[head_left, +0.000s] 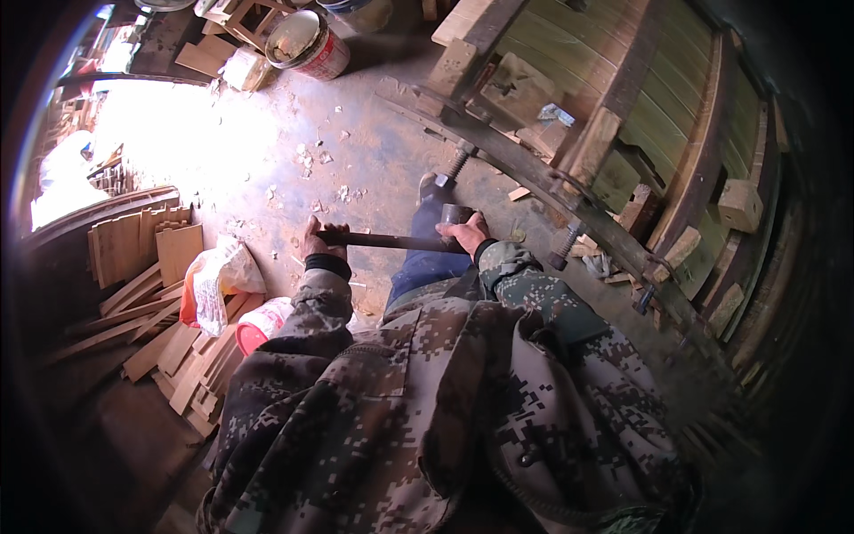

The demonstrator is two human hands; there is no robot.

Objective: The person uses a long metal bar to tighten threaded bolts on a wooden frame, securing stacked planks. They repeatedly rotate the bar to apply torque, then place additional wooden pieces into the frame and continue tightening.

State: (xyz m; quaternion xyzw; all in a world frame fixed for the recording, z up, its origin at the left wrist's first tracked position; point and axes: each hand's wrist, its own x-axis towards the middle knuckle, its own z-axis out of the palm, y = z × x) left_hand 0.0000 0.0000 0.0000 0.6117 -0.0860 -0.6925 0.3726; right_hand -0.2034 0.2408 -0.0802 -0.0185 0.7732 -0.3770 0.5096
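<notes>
Two hands on one dark bar (387, 241), which spans the gap between them, nearly level. Left hand (322, 238) is closed round the bar's left end; right hand (468, 233) grips the other end, thumb side against a dark cylinder (455, 214) there. Exact right finger wrap: can't tell. Left forearm points straight ahead, right one angles inward, both in camo sleeves. Blue trouser leg (425, 267) sits below the bar near the right grip. Clamp beam (525, 165) ahead-right of that grip; wood offcuts (182, 356) back-left of the left.
</notes>
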